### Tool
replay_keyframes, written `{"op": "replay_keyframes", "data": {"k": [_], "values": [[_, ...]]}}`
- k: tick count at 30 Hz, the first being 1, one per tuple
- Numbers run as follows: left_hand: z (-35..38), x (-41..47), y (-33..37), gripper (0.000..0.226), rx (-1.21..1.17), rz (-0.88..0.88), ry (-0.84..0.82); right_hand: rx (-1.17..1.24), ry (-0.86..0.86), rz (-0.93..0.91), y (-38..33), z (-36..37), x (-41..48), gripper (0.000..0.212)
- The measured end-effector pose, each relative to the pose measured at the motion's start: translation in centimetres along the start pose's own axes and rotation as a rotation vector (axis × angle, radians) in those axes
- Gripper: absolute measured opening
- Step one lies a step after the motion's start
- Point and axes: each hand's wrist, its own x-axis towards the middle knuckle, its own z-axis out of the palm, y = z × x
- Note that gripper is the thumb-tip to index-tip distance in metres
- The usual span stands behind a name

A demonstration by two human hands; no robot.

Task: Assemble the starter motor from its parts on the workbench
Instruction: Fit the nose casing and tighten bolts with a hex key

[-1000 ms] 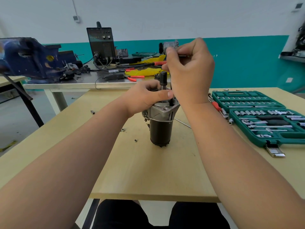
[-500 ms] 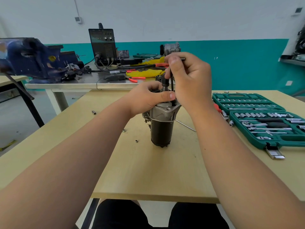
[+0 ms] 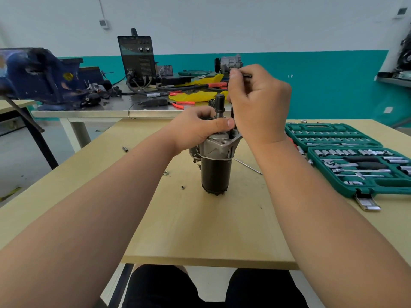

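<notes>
The starter motor (image 3: 214, 172) stands upright on the wooden workbench (image 3: 200, 230), black body below, grey cast housing on top, and a dark shaft (image 3: 219, 105) sticking up. My left hand (image 3: 195, 127) grips the housing's top, thumb laid across its front. My right hand (image 3: 259, 105) is curled round a thin black L-shaped key (image 3: 246, 74). The key's long leg runs down into the housing's right flange; its short leg pokes out right of my fingers.
An open green socket set (image 3: 347, 156) lies at the right. A long thin bolt (image 3: 248, 166) lies behind the motor, small nuts (image 3: 165, 173) and a socket (image 3: 125, 149) to the left. A steel table behind holds a blue vise (image 3: 42, 76), a welder box (image 3: 138, 58), and red pliers.
My right hand with the key has come down from well above the shaft to close beside the housing's top. My left hand and the motor have stayed put.
</notes>
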Motion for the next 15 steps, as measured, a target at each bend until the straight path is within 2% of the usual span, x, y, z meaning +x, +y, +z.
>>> {"op": "replay_keyframes", "data": {"k": [3,5,7,9,11,14,15], "values": [[0.1,-0.1,0.1,0.056,-0.001,0.024,0.020,-0.129,0.089,-0.100,-0.1,0.1,-0.3,0.023],[0.2,-0.2,0.2,0.060,-0.003,0.015,0.022,-0.098,0.076,-0.061,-0.3,0.0,-0.3,0.022],[0.1,-0.4,0.3,0.054,-0.001,0.001,0.026,0.136,-0.098,0.142,-0.5,-0.4,-0.3,0.021],[-0.1,-0.5,0.4,0.047,-0.016,0.003,0.003,0.419,-0.385,0.360,-0.4,-0.7,-0.3,0.021],[-0.3,-0.7,0.3,0.054,-0.041,0.000,-0.014,0.530,-0.505,0.383,-0.3,-1.1,0.0,0.024],[-0.4,-1.0,0.2,0.075,-0.046,0.021,-0.032,0.822,-0.260,0.492,0.4,-2.2,1.7,0.024],[-0.3,-1.0,0.2,0.078,-0.050,0.037,-0.033,0.824,-0.249,0.495,1.0,-2.8,2.3,0.024]]}}
